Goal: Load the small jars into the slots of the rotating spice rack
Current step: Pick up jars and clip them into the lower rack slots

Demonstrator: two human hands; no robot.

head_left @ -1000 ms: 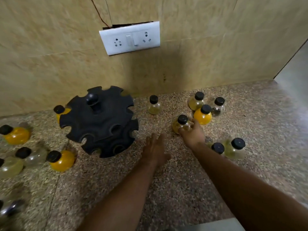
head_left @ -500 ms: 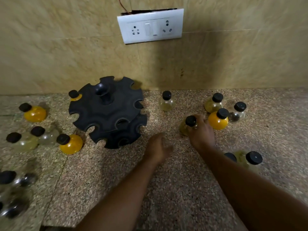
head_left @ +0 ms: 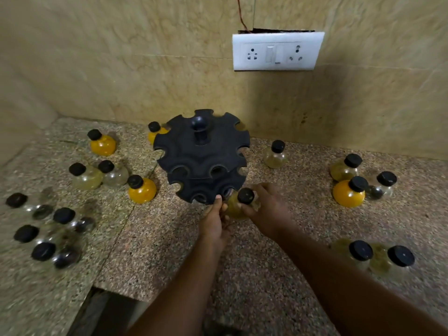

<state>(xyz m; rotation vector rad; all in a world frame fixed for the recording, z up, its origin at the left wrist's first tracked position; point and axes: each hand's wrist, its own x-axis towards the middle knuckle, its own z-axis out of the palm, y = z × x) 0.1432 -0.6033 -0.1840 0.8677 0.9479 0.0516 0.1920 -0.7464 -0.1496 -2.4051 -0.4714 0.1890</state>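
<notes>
Item: rotating spice rack [head_left: 202, 155]; black, two tiers of notched slots around a central knobbed post, standing on the speckled stone counter [head_left: 278, 275] near the tiled wall [head_left: 121, 69]; we see no jar seated in any slot that faces us.

Item in hand: one small jar [head_left: 238, 206]; bulbous clear body with olive-yellow contents, black cap; we hold it in our right hand [head_left: 269, 214], fingers curled around the neck and shoulder just under the cap; it sits just beside the lower tier's front edge, not yet in a slot.

Left hand [head_left: 214, 224]: fingers loosely bent, tips touching the lower tier's rim; we judge it is steadying or turning the rack; it holds no jar.

Handling, by our estimate: jar appears glass or hard clear plastic, so rigid, smooth, possibly slippery and breakable on stone; light enough for one hand; the narrow neck below the cap is the sound place to grip, and likely what the notch catches.

Stock awaiting: orange-filled jar [head_left: 141, 190] left of the rack; orange jar [head_left: 349, 194] at right among pale ones; a pale jar [head_left: 275, 155] behind; dark-filled jars at far left, blurred.

Fixture: white socket plate [head_left: 277, 50] on the wall.
</notes>
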